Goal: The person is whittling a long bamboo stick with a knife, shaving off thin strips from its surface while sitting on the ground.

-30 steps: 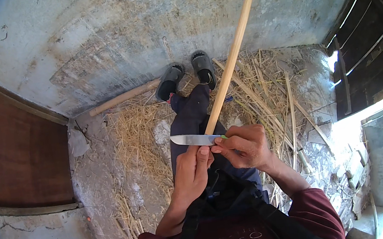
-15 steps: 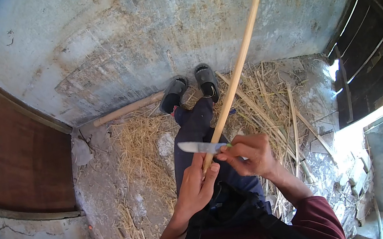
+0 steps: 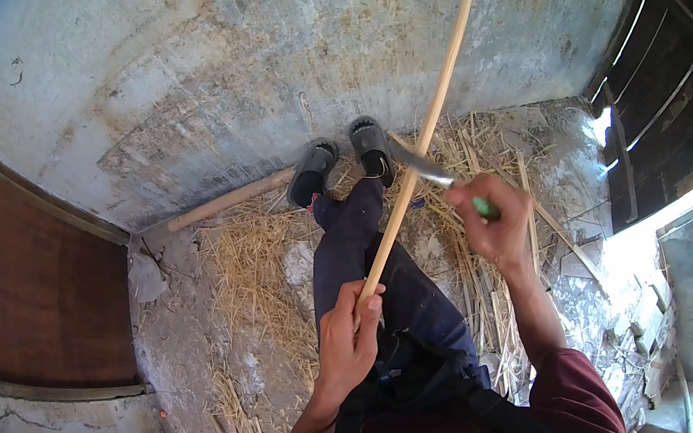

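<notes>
My left hand [image 3: 348,343] is wrapped round the lower end of a long, pale wooden stick [image 3: 439,97]. The stick slants up and away to the right, its far end in front of the wall. In my right hand [image 3: 497,224] is a knife [image 3: 422,165] with a green handle, part of which shows between the fingers. Its blade lies across the stick around mid-length and points up to the left. Whether the edge bites into the wood I cannot tell. Both hands are closed.
My crossed legs [image 3: 357,224] stretch forward, with dark shoes [image 3: 368,136] near the wall [image 3: 251,68]. Straw and shavings [image 3: 256,276] cover the floor, with long strips [image 3: 530,214] at the right. A thick pole [image 3: 226,201] lies along the wall's foot. At left stands a brown door panel [image 3: 30,276].
My right hand has moved the knife up and right along the stick, away from my left hand. The stick's far end has dipped slightly. My left hand keeps its hold.
</notes>
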The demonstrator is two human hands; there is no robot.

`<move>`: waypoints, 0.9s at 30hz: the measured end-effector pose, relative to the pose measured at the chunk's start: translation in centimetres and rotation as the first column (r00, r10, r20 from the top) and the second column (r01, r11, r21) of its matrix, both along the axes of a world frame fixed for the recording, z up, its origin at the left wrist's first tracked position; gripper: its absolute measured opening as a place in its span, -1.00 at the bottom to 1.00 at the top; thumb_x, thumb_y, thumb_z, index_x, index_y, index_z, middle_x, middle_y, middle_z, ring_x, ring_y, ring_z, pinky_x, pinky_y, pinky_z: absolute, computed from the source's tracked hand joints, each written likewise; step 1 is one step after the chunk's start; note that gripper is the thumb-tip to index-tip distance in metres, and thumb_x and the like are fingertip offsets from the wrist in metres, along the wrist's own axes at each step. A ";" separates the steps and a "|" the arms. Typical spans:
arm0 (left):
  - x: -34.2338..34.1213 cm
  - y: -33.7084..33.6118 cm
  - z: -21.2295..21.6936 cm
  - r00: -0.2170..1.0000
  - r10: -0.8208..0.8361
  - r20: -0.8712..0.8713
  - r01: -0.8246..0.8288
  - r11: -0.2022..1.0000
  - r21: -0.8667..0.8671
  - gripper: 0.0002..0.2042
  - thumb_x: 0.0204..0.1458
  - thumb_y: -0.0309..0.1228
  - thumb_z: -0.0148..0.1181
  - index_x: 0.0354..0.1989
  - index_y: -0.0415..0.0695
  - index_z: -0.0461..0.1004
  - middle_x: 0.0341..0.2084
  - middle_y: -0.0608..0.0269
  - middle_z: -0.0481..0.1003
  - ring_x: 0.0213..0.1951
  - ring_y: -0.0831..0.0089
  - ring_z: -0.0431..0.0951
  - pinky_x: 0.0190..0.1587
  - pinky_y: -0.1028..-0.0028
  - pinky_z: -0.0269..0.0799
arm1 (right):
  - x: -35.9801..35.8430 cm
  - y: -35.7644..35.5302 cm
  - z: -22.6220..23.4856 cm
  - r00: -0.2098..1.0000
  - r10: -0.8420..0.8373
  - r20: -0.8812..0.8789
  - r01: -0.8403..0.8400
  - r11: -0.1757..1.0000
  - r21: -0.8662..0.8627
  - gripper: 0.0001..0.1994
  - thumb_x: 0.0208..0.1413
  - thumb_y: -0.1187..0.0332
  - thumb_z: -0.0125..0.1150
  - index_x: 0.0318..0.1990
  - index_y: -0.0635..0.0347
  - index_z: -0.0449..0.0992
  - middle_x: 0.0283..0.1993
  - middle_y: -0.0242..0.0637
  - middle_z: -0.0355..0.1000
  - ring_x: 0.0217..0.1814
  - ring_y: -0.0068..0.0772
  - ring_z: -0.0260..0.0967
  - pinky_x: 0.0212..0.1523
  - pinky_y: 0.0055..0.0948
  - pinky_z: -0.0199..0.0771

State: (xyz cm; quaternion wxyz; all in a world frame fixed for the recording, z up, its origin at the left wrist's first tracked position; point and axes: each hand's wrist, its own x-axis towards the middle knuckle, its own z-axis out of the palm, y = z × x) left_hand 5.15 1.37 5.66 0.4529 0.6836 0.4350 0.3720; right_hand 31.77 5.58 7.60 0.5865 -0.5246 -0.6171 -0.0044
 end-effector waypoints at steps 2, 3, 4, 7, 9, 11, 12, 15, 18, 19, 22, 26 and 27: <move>0.1 0.3 0.0 0.994 -0.010 0.111 0.021 0.995 -0.096 -0.79 0.48 -0.38 0.06 0.05 -0.26 0.53 -0.59 0.36 0.38 -0.58 0.64 0.31 -0.49 0.53 0.21 | -1.0 -0.9 -0.9 0.987 0.113 0.117 -0.115 0.993 0.012 -0.88 0.10 0.46 0.54 -0.36 0.17 0.65 -0.55 -0.27 0.47 -0.64 -0.32 0.44 -0.62 -0.34 0.32; 0.2 0.5 0.1 0.986 -0.011 0.167 0.035 0.989 -0.143 -0.79 0.48 -0.39 0.06 0.06 -0.26 0.53 -0.58 0.38 0.38 -0.57 0.66 0.30 -0.49 0.54 0.18 | -1.6 -1.3 -1.8 0.981 0.162 0.103 -0.162 0.987 -0.004 -0.87 0.08 0.42 0.56 -0.33 0.13 0.66 -0.55 -0.32 0.46 -0.64 -0.34 0.44 -0.64 -0.34 0.30; 0.2 0.7 0.2 0.985 -0.025 0.170 0.051 0.988 -0.149 -0.79 0.47 -0.39 0.06 0.07 -0.26 0.54 -0.57 0.40 0.38 -0.56 0.68 0.29 -0.49 0.56 0.17 | -2.3 -1.8 -1.9 0.972 0.192 0.134 -0.193 0.981 -0.010 -0.87 0.07 0.40 0.57 -0.33 0.12 0.66 -0.55 -0.34 0.45 -0.65 -0.35 0.42 -0.65 -0.34 0.29; 0.2 0.7 0.2 0.980 -0.040 0.193 0.078 0.978 -0.193 -0.79 0.46 -0.41 0.09 0.08 -0.27 0.56 -0.55 0.45 0.40 -0.54 0.76 0.28 -0.49 0.60 0.12 | -3.8 -3.0 -1.7 0.938 0.281 0.204 -0.280 0.959 -0.032 -0.84 0.04 0.38 0.60 -0.33 0.10 0.66 -0.56 -0.36 0.44 -0.68 -0.37 0.39 -0.67 -0.35 0.26; 0.3 0.3 0.0 0.974 -0.011 0.226 0.071 0.963 -0.260 -0.80 0.45 -0.43 0.12 0.08 -0.27 0.56 -0.54 0.49 0.41 -0.53 0.80 0.26 -0.50 0.64 0.10 | -4.4 -3.4 -1.5 0.915 0.337 0.222 -0.335 0.941 -0.049 -0.80 0.00 0.38 0.64 -0.33 0.11 0.65 -0.57 -0.34 0.47 -0.69 -0.39 0.39 -0.68 -0.38 0.24; 0.1 0.2 -0.4 0.966 -0.017 0.260 0.084 0.965 -0.248 -0.82 0.43 -0.46 0.16 0.06 -0.27 0.57 -0.54 0.49 0.44 -0.54 0.82 0.26 -0.50 0.66 0.09 | -4.9 -3.5 -1.6 0.908 0.352 0.227 -0.351 0.935 -0.043 -0.80 0.00 0.36 0.64 -0.32 0.09 0.66 -0.57 -0.36 0.45 -0.69 -0.38 0.36 -0.68 -0.40 0.21; 0.0 0.2 -0.6 0.961 -0.020 0.277 0.090 0.966 -0.242 -0.83 0.42 -0.47 0.18 0.05 -0.27 0.58 -0.54 0.49 0.45 -0.54 0.83 0.26 -0.51 0.67 0.09 | -5.0 -3.5 -1.8 0.904 0.360 0.230 -0.360 0.932 -0.041 -0.79 0.00 0.35 0.64 -0.31 0.08 0.66 -0.58 -0.37 0.44 -0.70 -0.37 0.35 -0.68 -0.40 0.20; -0.1 0.3 -1.1 0.955 -0.040 0.293 0.091 0.982 -0.163 -0.86 0.38 -0.49 0.23 -0.01 -0.28 0.60 -0.54 0.47 0.50 -0.55 0.83 0.30 -0.52 0.68 0.10 | -4.9 -3.4 -2.5 0.898 0.410 0.159 -0.413 0.911 -0.016 -0.86 0.03 0.33 0.58 -0.31 0.04 0.68 -0.58 -0.45 0.35 -0.70 -0.40 0.32 -0.69 -0.35 0.19; -0.2 0.1 -1.1 0.949 -0.035 0.312 0.088 0.984 -0.157 -0.88 0.36 -0.50 0.26 -0.05 -0.28 0.63 -0.53 0.45 0.54 -0.53 0.83 0.34 -0.52 0.68 0.13 | -4.7 -3.5 -2.2 0.882 0.436 0.178 -0.438 0.898 -0.026 -0.86 0.02 0.33 0.58 -0.31 0.04 0.69 -0.57 -0.45 0.35 -0.70 -0.41 0.32 -0.68 -0.36 0.19; -0.2 0.1 -1.0 0.953 -0.029 0.301 0.073 0.988 -0.134 -0.88 0.36 -0.50 0.26 -0.06 -0.29 0.63 -0.53 0.45 0.55 -0.53 0.83 0.34 -0.52 0.68 0.13 | -4.7 -3.6 -2.2 0.885 0.425 0.190 -0.429 0.903 -0.022 -0.85 0.02 0.33 0.58 -0.31 0.04 0.69 -0.57 -0.45 0.35 -0.70 -0.42 0.32 -0.68 -0.36 0.19; -0.1 0.0 -0.8 0.963 -0.013 0.268 0.034 0.997 -0.073 -0.87 0.35 -0.51 0.28 -0.04 -0.30 0.65 -0.52 0.45 0.55 -0.52 0.83 0.34 -0.51 0.67 0.14 | -4.9 -3.5 -2.1 0.892 0.389 0.229 -0.400 0.916 0.003 -0.83 0.00 0.32 0.61 -0.30 0.04 0.68 -0.57 -0.45 0.37 -0.71 -0.44 0.30 -0.69 -0.39 0.17; 0.1 0.1 -0.6 0.969 0.006 0.246 0.005 0.999 -0.044 -0.83 0.34 -0.51 0.29 0.02 -0.31 0.65 -0.53 0.46 0.54 -0.51 0.83 0.32 -0.50 0.67 0.12 | -5.0 -3.0 -2.0 0.896 0.360 0.262 -0.387 0.920 0.060 -0.77 -0.04 0.32 0.66 -0.32 0.06 0.66 -0.60 -0.42 0.40 -0.73 -0.46 0.27 -0.70 -0.42 0.14; 0.1 0.1 -0.5 0.969 0.010 0.248 0.001 0.999 -0.045 -0.81 0.33 -0.51 0.29 0.04 -0.31 0.65 -0.53 0.46 0.53 -0.51 0.83 0.32 -0.50 0.67 0.12 | -5.0 -2.9 -2.0 0.896 0.359 0.262 -0.389 0.918 0.073 -0.77 -0.05 0.32 0.67 -0.33 0.06 0.66 -0.60 -0.42 0.40 -0.73 -0.46 0.27 -0.70 -0.42 0.14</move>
